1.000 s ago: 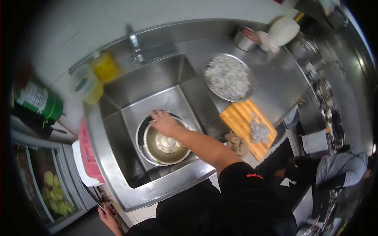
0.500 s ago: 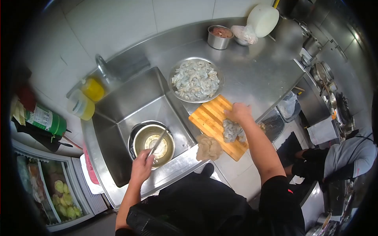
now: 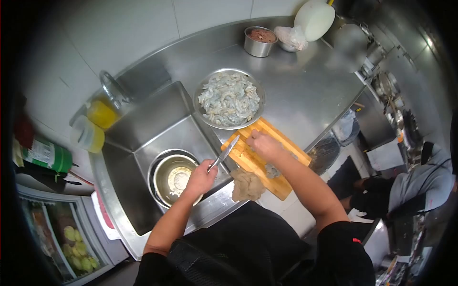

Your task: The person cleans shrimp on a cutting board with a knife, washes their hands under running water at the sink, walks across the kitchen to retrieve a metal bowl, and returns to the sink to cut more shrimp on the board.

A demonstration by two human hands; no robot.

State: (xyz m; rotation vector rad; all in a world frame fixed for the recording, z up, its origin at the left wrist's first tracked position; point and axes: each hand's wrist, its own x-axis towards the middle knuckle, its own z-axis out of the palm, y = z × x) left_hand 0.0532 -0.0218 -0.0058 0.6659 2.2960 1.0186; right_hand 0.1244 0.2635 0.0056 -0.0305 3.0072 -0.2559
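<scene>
the left hand clamps a knife, tip by the board; the right hand, apart, curls over it, hold impossible to tell; shrimp fill the bowl.

A stainless-steel counter bore a wide bowl of shrimp. Beyond the bowl and to its right stood a metal pot and a small bowl. Just at its near side lay a wooden board; nearer the wearer, a crumpled brown cloth. Well to its left stood a yellow bottle.
</scene>
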